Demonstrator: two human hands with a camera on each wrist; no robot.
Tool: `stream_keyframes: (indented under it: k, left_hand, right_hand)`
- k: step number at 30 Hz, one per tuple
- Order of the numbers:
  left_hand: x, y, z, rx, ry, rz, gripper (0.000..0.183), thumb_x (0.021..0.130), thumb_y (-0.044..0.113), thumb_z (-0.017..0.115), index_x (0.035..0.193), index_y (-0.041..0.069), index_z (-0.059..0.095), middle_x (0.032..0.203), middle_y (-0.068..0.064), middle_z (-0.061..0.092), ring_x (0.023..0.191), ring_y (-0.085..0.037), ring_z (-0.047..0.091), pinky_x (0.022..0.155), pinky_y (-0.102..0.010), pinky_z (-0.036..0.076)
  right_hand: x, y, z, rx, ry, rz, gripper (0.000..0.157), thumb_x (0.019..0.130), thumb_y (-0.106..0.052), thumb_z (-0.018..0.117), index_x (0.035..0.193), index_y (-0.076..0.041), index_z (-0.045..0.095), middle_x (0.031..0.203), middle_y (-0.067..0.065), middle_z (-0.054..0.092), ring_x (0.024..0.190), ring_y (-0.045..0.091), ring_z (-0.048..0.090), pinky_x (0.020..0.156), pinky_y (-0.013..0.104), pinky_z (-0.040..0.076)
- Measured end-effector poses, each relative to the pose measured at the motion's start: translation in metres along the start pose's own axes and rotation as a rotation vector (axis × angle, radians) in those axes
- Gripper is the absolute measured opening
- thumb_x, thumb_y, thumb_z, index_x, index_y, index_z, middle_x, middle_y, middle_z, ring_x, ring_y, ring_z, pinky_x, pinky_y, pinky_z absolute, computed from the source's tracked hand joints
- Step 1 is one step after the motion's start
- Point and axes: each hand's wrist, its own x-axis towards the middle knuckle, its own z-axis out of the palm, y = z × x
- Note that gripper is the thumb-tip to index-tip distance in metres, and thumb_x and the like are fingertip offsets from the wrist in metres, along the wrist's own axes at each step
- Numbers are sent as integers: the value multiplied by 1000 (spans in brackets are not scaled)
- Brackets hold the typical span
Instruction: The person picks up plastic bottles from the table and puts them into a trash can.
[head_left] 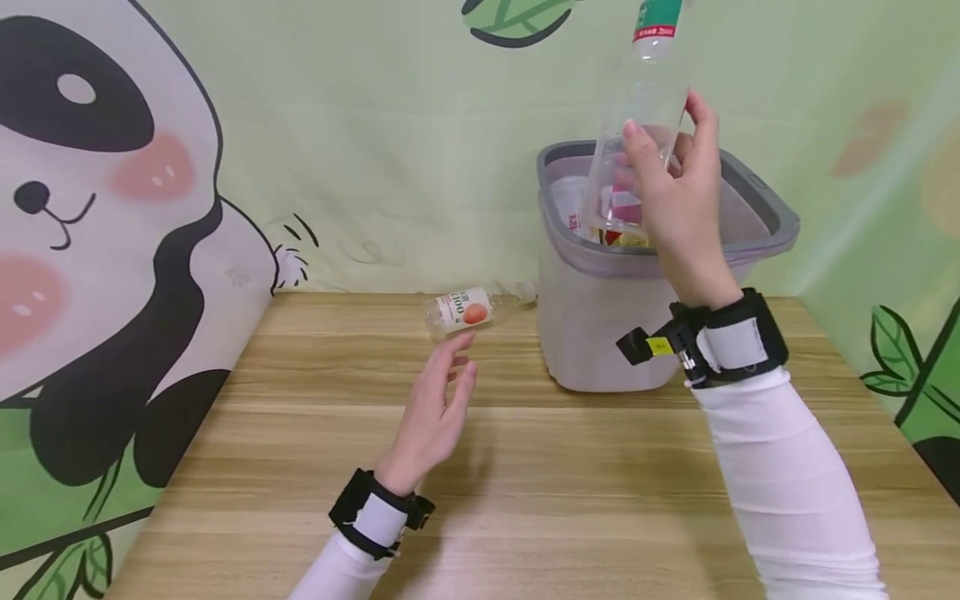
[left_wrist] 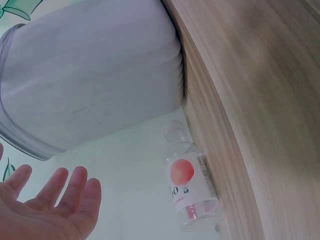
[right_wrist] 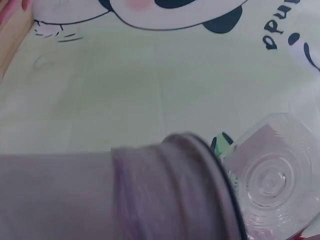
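Note:
My right hand (head_left: 686, 212) grips a clear plastic bottle (head_left: 637, 96) over the bin's mouth. The bottle stands tilted, with its green and red label at the top edge of the head view. In the right wrist view its ridged base (right_wrist: 272, 180) shows beside the bin rim. My left hand (head_left: 431, 417) hovers above the table, fingers loosely extended and holding nothing. Just beyond those fingertips lies a small clear bottle (head_left: 465, 310) on its side, its white label printed with an orange-red fruit. The left wrist view shows the left fingers (left_wrist: 75, 200) apart from that bottle.
A grey-white bin (head_left: 600, 325) stands at the back right of the wooden table (head_left: 337, 400), with packaging (head_left: 626, 238) partly visible inside. The lying bottle's cap end is close to the bin's left side. A panda-printed backdrop (head_left: 390, 150) rises behind the table.

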Motion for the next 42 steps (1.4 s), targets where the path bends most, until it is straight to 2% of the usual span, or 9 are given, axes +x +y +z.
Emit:
stream_keyframes:
  k: [5, 7, 10, 12, 14, 19, 27, 37, 42]
  left_hand:
    - [-1, -1, 0, 2, -4, -16, 40, 102, 27, 40, 139, 12, 41, 138, -6, 47, 112, -19, 52, 93, -42, 47]
    - [-1, -1, 0, -1, -5, -26, 41, 102, 27, 40, 140, 13, 41, 139, -5, 47, 113, -18, 52, 93, -41, 47]
    - [-1, -2, 0, 2, -11, -31, 42, 102, 28, 40, 141, 13, 40, 140, -5, 45, 114, -18, 51, 94, -42, 46]
    - [-1, -2, 1, 3, -13, -34, 42, 102, 29, 40, 141, 13, 39, 141, -5, 45, 114, -19, 51, 94, -43, 46]
    - [-2, -3, 1, 4, -14, -38, 43, 102, 30, 39, 141, 14, 39, 141, -3, 44, 115, -19, 50, 94, -45, 46]
    - [-3, -4, 1, -5, -13, -49, 43, 102, 31, 39, 141, 15, 39, 141, -3, 44, 115, -19, 50, 94, -46, 46]
    - [-5, -4, 0, -10, -17, -47, 43, 102, 30, 39, 141, 12, 39, 141, -5, 44, 115, -20, 50, 94, -47, 46]
    - [-5, -4, 0, 7, -7, -37, 43, 102, 28, 40, 141, 11, 40, 140, -6, 45, 114, -21, 51, 94, -45, 46]
    - [-3, -4, -1, 17, -3, -37, 44, 102, 29, 40, 141, 9, 40, 140, -5, 45, 113, -21, 51, 93, -46, 46]
  right_hand:
    - [11, 8, -3, -50, 10, 60, 65, 93, -28, 59, 146, -22, 22, 135, 13, 42, 117, 29, 50, 100, 44, 43]
    - [14, 11, -3, -136, 2, 92, 66, 93, -32, 57, 148, -23, 20, 136, 11, 40, 119, 27, 47, 101, 45, 43]
    - [16, 15, -4, -326, -18, 138, 68, 94, -40, 51, 150, -21, 17, 145, 8, 30, 130, 23, 35, 106, 45, 35]
    - [17, 16, -4, -445, -31, 148, 69, 95, -45, 47, 151, -20, 17, 149, 6, 25, 135, 19, 27, 110, 41, 29]
    - [16, 17, -4, -508, -35, 146, 68, 95, -46, 45, 151, -18, 19, 153, 4, 19, 138, 17, 20, 112, 39, 23]
    - [14, 18, -3, -530, -42, 125, 59, 96, -38, 44, 148, -18, 25, 152, 5, 26, 137, 19, 24, 111, 37, 26]
    - [8, 16, -2, -527, -46, 67, 50, 96, -30, 46, 143, -17, 36, 140, 7, 44, 126, 20, 44, 104, 34, 36]
    - [-7, 14, 6, -536, -37, -81, 39, 93, -19, 49, 131, -8, 52, 122, 9, 59, 107, 22, 59, 90, 34, 49]
    - [-19, 16, 13, -518, -39, -153, 34, 91, -13, 50, 123, -6, 59, 114, 8, 64, 97, 18, 62, 79, 26, 51]
